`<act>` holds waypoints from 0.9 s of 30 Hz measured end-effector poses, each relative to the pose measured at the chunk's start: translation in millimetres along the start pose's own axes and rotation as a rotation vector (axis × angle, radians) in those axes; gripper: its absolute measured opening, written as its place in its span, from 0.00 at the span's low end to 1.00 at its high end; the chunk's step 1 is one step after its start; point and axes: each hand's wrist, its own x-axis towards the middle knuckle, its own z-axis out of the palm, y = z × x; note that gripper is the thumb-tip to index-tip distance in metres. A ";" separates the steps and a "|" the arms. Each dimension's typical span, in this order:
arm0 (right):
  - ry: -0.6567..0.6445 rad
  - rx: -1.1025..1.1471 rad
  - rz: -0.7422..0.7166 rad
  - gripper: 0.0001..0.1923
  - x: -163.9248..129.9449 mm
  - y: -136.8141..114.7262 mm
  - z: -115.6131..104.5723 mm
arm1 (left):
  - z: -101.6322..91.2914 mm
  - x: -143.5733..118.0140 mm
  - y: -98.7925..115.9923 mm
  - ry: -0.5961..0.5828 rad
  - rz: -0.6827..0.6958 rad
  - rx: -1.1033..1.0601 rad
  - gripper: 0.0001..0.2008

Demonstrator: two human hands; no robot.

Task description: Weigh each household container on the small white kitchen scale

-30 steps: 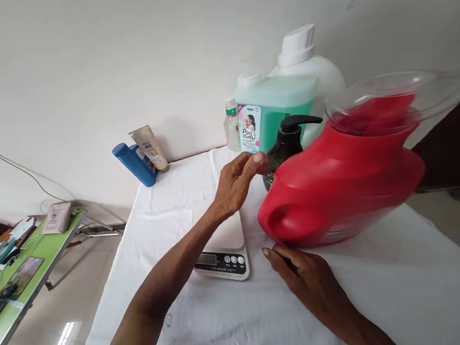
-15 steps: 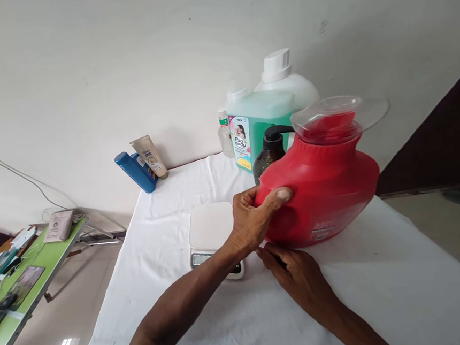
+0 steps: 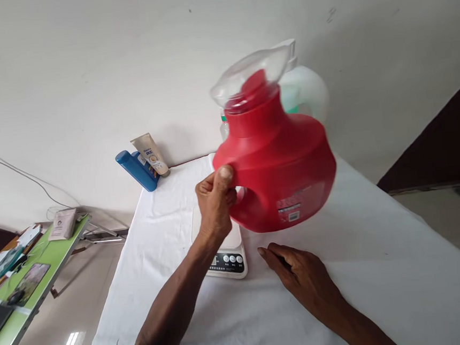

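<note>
Red jug (image 3: 281, 162) is off the table, tilted with its clear cap (image 3: 249, 77) leaning up and toward the wall, hanging above and just right of the scale (image 3: 224, 248). My left hand (image 3: 215, 203) is wrapped tight round the jug's handle at its lower left side, thumb on top, so the whole body of the jug sits to the right of and above that grip. My right hand (image 3: 303, 276) lies flat, fingers spread loose, on the white cloth (image 3: 385, 288) right of the scale and below the jug, holding nothing, not touching the jug. Scale's platform is partly hidden by my left wrist; its button strip shows at the front edge. Behind the jug, away from the scale, I see a white bottle (image 3: 307, 88) mostly blocked, a bit of green beside it. Left of the scale, against the wall, a blue bottle (image 3: 135, 170) and a beige tube (image 3: 150, 153) lean together. Far left of the scale, a green table (image 3: 40, 264) with clutter I can't make out.
</note>
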 end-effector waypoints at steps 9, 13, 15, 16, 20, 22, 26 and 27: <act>-0.090 0.013 0.125 0.32 2.2 -9.3 -5.8 | -68.6 -7.8 48.4 0.220 0.160 0.067 0.41; -0.127 0.021 0.188 0.33 3.4 -11.6 -6.9 | -88.9 -15.2 52.4 0.261 0.149 0.114 0.43; -0.141 0.025 0.215 0.33 3.9 -13.0 -7.6 | -95.9 -18.0 52.0 0.271 0.137 0.143 0.43; -0.145 0.028 0.224 0.33 4.0 -13.7 -7.9 | -99.1 -19.0 51.4 0.276 0.134 0.153 0.43; -0.139 0.031 0.232 0.33 4.0 -16.2 -9.0 | -109.3 -21.5 47.4 0.295 0.119 0.168 0.42; -0.134 0.027 0.226 0.32 3.9 -16.9 -9.2 | -112.2 -21.6 45.1 0.299 0.111 0.164 0.42; -0.133 0.008 0.221 0.30 3.8 -17.4 -8.9 | -114.2 -21.0 40.4 0.292 0.106 0.166 0.41; -0.134 0.003 0.224 0.30 3.8 -17.4 -8.8 | -114.8 -20.8 39.4 0.285 0.105 0.171 0.41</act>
